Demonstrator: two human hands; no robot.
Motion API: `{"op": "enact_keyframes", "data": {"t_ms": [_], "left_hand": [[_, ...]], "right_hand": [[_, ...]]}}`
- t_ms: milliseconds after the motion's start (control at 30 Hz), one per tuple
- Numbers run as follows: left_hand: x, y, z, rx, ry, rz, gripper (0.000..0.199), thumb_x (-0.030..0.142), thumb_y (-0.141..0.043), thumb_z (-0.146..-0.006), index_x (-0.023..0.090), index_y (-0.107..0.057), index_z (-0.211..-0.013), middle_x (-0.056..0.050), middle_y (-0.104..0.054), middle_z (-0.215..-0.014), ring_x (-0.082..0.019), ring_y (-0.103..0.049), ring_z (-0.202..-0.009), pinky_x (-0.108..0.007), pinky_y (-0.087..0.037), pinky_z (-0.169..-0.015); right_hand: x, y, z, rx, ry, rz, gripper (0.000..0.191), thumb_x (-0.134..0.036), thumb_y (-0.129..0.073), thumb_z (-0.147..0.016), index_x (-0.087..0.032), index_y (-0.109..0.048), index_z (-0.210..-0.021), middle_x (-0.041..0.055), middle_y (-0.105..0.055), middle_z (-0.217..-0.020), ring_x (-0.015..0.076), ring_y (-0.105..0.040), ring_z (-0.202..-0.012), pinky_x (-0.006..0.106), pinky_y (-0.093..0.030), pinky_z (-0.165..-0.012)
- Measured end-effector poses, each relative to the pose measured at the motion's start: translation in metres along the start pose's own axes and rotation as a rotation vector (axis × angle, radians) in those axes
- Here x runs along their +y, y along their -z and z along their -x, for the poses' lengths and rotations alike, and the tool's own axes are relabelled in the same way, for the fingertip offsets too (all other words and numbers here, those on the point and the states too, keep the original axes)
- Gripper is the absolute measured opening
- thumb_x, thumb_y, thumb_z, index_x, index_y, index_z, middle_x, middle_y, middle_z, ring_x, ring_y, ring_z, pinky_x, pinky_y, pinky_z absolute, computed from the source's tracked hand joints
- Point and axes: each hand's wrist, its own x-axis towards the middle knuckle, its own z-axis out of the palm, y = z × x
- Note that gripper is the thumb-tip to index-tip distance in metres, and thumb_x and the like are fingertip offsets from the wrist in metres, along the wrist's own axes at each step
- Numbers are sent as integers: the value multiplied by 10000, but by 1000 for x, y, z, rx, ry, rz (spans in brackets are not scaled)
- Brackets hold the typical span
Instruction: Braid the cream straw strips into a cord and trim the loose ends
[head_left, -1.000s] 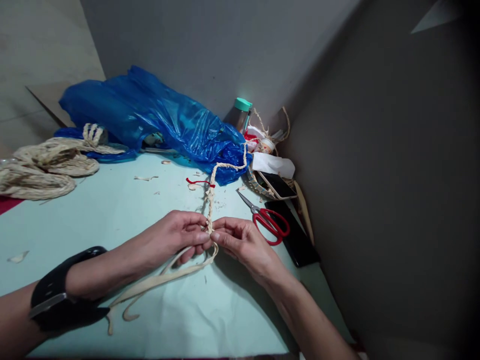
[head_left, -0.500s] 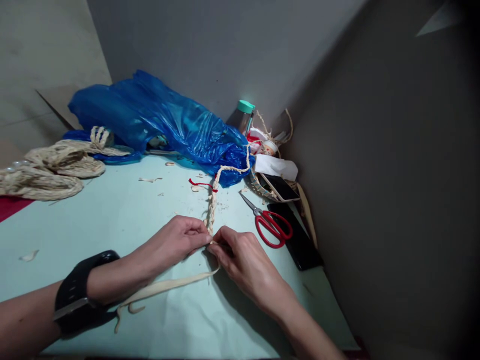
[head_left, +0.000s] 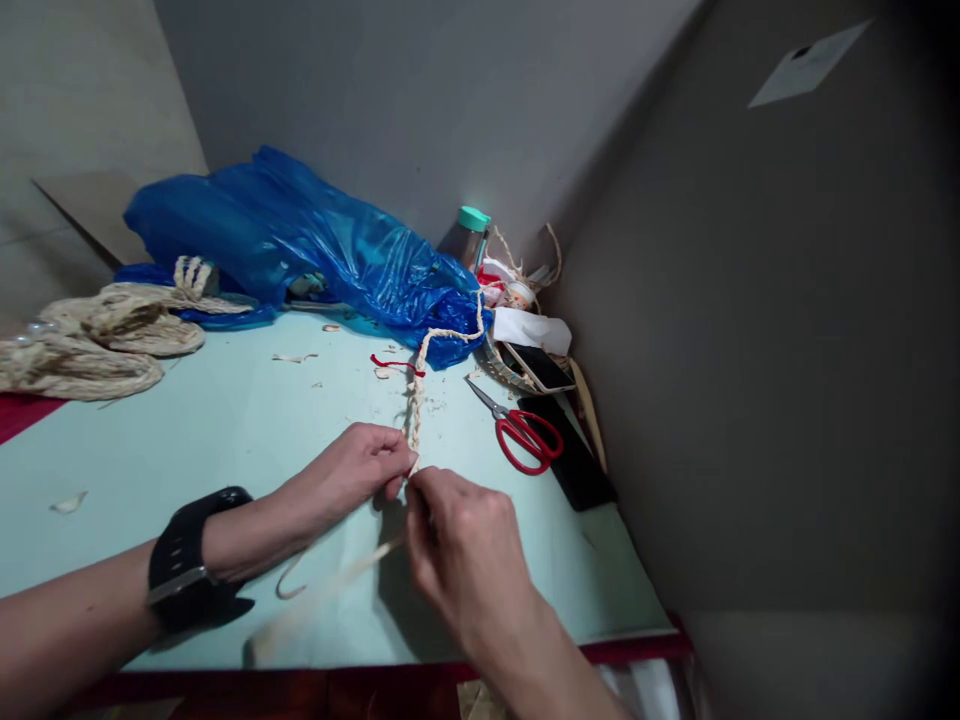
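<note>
My left hand (head_left: 369, 462), with a black watch on its wrist, pinches the near end of a pale braided cord (head_left: 415, 415). Just below it, my right hand (head_left: 469, 535) is closed on the cord's loose strands; the fingertips hide the exact grip. A flat pale strip (head_left: 330, 590), smeared by motion, trails from under the right hand toward the lower left. From my fingers the braid runs away to a blue plastic bag (head_left: 330, 250). A red string (head_left: 397, 364) is tied around it partway along.
Red-handled scissors (head_left: 525, 438) lie to the right beside a black phone (head_left: 574, 460). Behind them, a basket (head_left: 501, 368) holds another phone and papers near a green-capped bottle (head_left: 471, 225). Woven slippers (head_left: 90, 340) are at the left. Pale scraps dot the table; a wall borders the right.
The right hand has shifted down and slightly left, and the loose strip has swung lower. The left hand stays at the braid's end. The whole view has shifted slightly.
</note>
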Motion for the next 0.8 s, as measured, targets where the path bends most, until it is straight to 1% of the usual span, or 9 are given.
{"op": "enact_keyframes", "data": {"t_ms": [100,200,267,333,433,500,600,700,800], "left_hand": [[3,4,2,-93,35,107,302,411,-581,-816,212,-459,-624,100,-348,-510,-75,-182,-454,-243,-128,-447],[4,7,3,-146,42,168,290,397,-609,-804,209,-451,-650,102,-341,-536,-67,-173,-463,-244,-101,-445],[3,8,3,-157,34,177,266,361,-620,-803,197,-467,-659,93,-372,-542,-63,-205,-462,-244,-103,-447],[1,8,2,-156,21,173,236,337,-605,-821,191,-485,-679,89,-397,-546,-61,-223,-457,-240,-116,-444],[0,8,2,-139,-12,138,199,334,-575,-849,188,-516,-727,84,-439,-561,-64,-240,-455,-237,-140,-440],[1,7,2,-120,-39,91,195,342,-561,-858,188,-530,-741,74,-469,-568,-73,-272,-462,-238,-168,-447],[3,7,2,-86,-91,-10,195,338,-554,-852,192,-546,-723,52,-509,-580,-104,-369,-512,-247,-258,-494],[5,7,4,-73,-135,-129,227,306,-558,-842,207,-526,-641,45,-519,-581,-135,-442,-574,-270,-329,-571],[8,6,7,-52,-131,-242,283,283,-554,-855,212,-518,-583,48,-511,-567,-143,-444,-576,-282,-310,-581]], "right_hand": [[-12,-18,7,59,89,224,216,-23,-538,-769,-155,-657,-893,55,-685,-691,192,-613,-573,326,-213,-491],[-12,-19,10,38,156,340,229,2,-572,-749,-152,-668,-888,60,-688,-695,199,-612,-575,331,-208,-478],[-7,-8,9,6,169,260,116,-93,-590,-843,-175,-672,-834,52,-684,-698,187,-601,-586,320,-268,-503],[1,9,4,30,128,70,176,-260,-579,-935,-198,-675,-800,46,-688,-731,184,-608,-660,303,-368,-598],[16,28,-10,228,-60,-184,207,-358,-557,-963,-190,-677,-983,98,-708,-984,237,-627,-927,351,-436,-844],[25,29,-21,58,-163,-457,244,-370,-543,-972,-204,-643,-1120,87,-690,-1073,225,-628,-1003,346,-450,-897],[35,14,-33,-298,-251,-910,236,-388,-502,-978,-195,-629,-1027,15,-624,-843,140,-582,-702,269,-476,-679],[41,0,-38,-307,-313,-1002,250,-400,-543,-944,-181,-604,-838,-44,-447,-661,85,-338,-508,221,-299,-467],[45,-4,-38,-264,-293,-902,282,-398,-582,-924,-180,-609,-748,-55,-388,-605,84,-277,-511,233,-221,-467]]}}
